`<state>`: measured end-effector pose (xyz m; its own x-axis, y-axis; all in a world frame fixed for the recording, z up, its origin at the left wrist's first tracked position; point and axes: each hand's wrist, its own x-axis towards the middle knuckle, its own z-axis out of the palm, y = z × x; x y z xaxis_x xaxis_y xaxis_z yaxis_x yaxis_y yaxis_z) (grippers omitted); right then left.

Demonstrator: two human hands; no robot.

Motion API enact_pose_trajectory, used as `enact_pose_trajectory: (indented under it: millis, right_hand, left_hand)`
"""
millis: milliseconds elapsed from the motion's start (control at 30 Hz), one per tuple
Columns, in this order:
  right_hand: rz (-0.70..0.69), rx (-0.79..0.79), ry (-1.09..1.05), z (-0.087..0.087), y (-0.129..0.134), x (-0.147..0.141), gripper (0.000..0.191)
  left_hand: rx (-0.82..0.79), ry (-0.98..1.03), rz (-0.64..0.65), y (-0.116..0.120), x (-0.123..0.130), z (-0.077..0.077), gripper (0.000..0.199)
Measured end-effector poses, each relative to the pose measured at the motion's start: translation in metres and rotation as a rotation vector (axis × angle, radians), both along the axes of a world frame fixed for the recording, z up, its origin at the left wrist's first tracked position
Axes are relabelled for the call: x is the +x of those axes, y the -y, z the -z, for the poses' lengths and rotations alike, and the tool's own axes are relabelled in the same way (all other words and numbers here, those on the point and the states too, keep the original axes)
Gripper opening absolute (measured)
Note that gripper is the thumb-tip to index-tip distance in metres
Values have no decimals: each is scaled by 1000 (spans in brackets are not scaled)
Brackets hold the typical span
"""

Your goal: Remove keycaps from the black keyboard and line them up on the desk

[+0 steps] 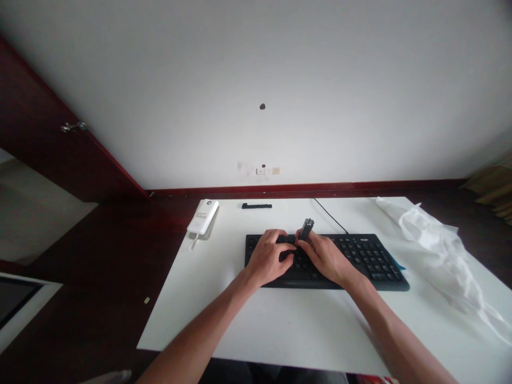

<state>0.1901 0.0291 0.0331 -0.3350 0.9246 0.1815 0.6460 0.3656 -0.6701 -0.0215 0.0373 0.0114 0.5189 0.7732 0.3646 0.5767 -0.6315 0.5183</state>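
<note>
From the head view, a right hand (326, 258) grasps a dark tool (306, 229) over the black keyboard (384, 265) on a white worktop (256, 325), apparently close work among the keys, demanding steady fingertips. At its nine o'clock, the left hand (266, 260) curls, its hold unclear.

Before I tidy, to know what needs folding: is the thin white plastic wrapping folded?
Unfolded: the thin white plastic wrapping lies loosely crumpled, in uneven ridges, on the white table.
</note>
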Motion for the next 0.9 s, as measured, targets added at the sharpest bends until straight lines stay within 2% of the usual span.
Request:
enact_pose_trajectory:
  millis: [200,467,600,900]
  right_hand:
    - [-5,55,151,4,2,-6,21]
    - [-41,-83,-121,4,-5,14,26]
    - [-102,-101,-169,7,-8,24,28]
    - [-115,-168,-285,11,-12,30,29]
  left_hand:
    - [27,-115,49,4,3,1,31]
    - [34,-164,35,5,3,0,37]
    - [24,-161,31,6,3,-1,37]
    - [21,-143,39,6,3,-2,38]
